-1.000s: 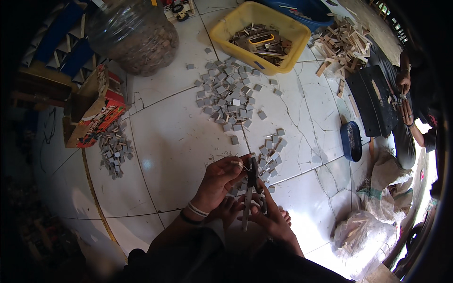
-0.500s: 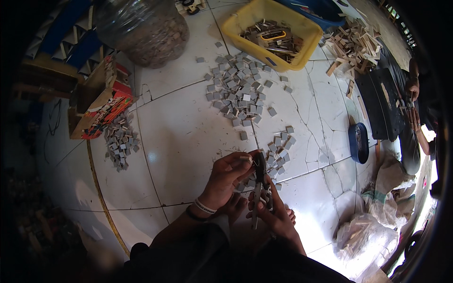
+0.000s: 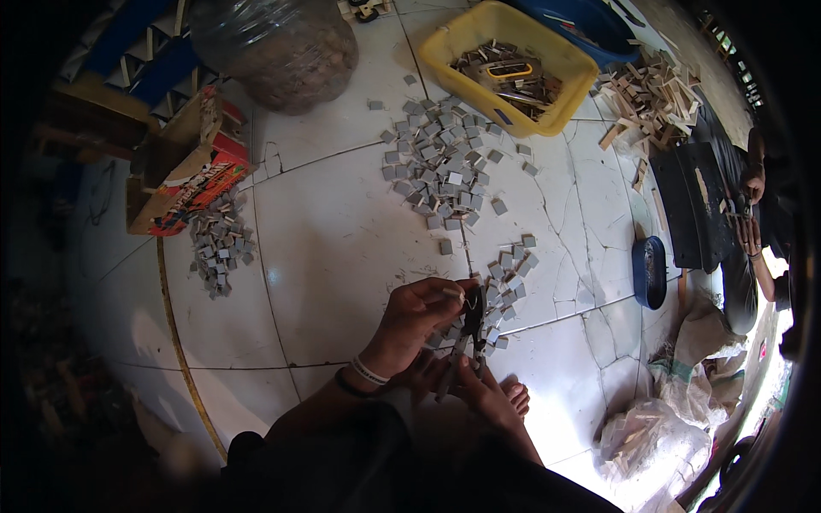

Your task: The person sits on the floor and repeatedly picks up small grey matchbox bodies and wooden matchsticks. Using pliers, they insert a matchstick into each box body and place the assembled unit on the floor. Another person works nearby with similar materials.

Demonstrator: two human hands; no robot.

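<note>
My left hand (image 3: 404, 323), with a white band and a dark band at its wrist, is closed in a pinch on a small pale piece (image 3: 454, 295) at its fingertips. A thin, light, wire-like strand (image 3: 473, 303) shows beside that piece. My right hand (image 3: 486, 397) is wrapped round the handles of a pair of pliers (image 3: 472, 323), whose dark jaws point up and lie close to the left fingertips. Whether the jaws grip anything is too small to tell. Just beyond the pliers, small grey square pieces (image 3: 506, 275) lie loose on the tiled floor.
A larger heap of grey squares (image 3: 445, 162) lies ahead, and another pile (image 3: 221, 252) sits by a red cardboard box (image 3: 201, 175). Behind are a filled plastic bag (image 3: 291, 64) and a yellow tub (image 3: 564, 107). Wood scraps (image 3: 654, 98) and another person's hands (image 3: 753, 201) are at right.
The pliers' handles have swung down and left, with my right hand lower. My left hand keeps its pinch. The whole view has shifted slightly.
</note>
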